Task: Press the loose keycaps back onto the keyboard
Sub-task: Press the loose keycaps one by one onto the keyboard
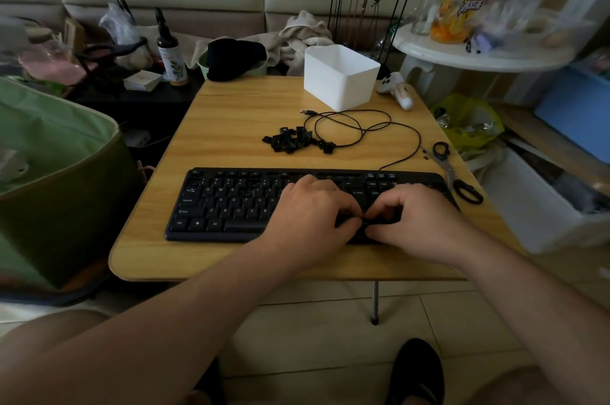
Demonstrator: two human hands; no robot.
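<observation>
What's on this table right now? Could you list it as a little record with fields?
Surface: wooden table
Keyboard: black keyboard near the front edge
Hands: left hand and right hand both on the keyboard's right half, fingertips meeting; what they hold is hidden
Loose keycaps: pile of keycaps behind the keyboard
Cable: keyboard cable looped beside the pile
Other: white bin, scissors at right

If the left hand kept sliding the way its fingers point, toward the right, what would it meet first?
The right hand: the left hand fingertips nearly meet its fingertips over the keyboard. Whether they touch already is unclear.
</observation>
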